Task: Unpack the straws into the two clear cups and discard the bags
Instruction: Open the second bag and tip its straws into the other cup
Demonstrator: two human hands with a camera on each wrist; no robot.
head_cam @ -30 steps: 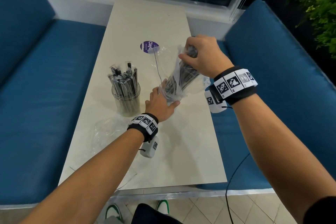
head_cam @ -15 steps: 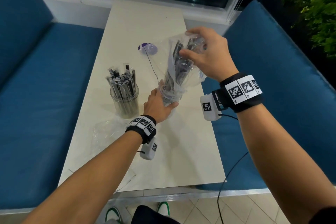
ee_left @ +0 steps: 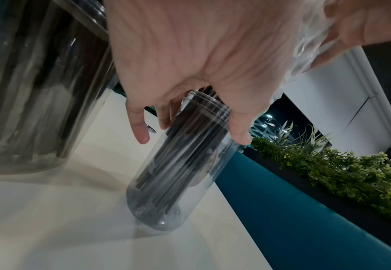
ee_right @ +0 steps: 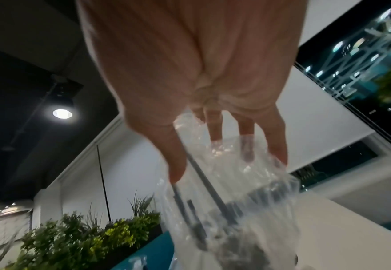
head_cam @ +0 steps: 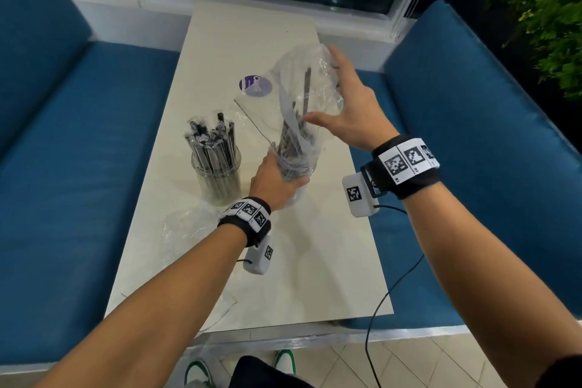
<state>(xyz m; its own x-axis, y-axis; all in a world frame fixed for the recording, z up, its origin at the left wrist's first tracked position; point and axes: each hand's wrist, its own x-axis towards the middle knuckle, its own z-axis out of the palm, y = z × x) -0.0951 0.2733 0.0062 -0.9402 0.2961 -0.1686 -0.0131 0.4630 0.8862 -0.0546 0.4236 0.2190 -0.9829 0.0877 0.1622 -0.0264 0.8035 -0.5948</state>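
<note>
A clear straw bag [head_cam: 304, 94] stands mouth-down over a clear cup [head_cam: 294, 184] at mid-table, with dark straws [head_cam: 294, 135] sliding from the bag into it. My left hand [head_cam: 277, 179] grips the cup rim together with the bag's mouth. The left wrist view shows that cup [ee_left: 178, 173] tilted on the table and holding straws, with thumb and fingers of my left hand [ee_left: 190, 137] round its rim. My right hand [head_cam: 330, 94] holds the bag's upper end between spread thumb and fingers; in the right wrist view that hand [ee_right: 213, 160] presses into the bag [ee_right: 224, 201].
A second clear cup [head_cam: 217, 170], packed with wrapped straws, stands left of my left hand. An empty clear bag [head_cam: 189, 227] lies on the cream table [head_cam: 283, 277] near it. A purple sticker [head_cam: 255, 85] lies farther back. Blue benches [head_cam: 78, 167] flank the table, and a black cable [head_cam: 387, 293] hangs over its right edge.
My right hand has raised the bag from slanted to nearly upright and spread its fingers wider. The straws have slid down toward the cup. My left hand has stayed on the rim.
</note>
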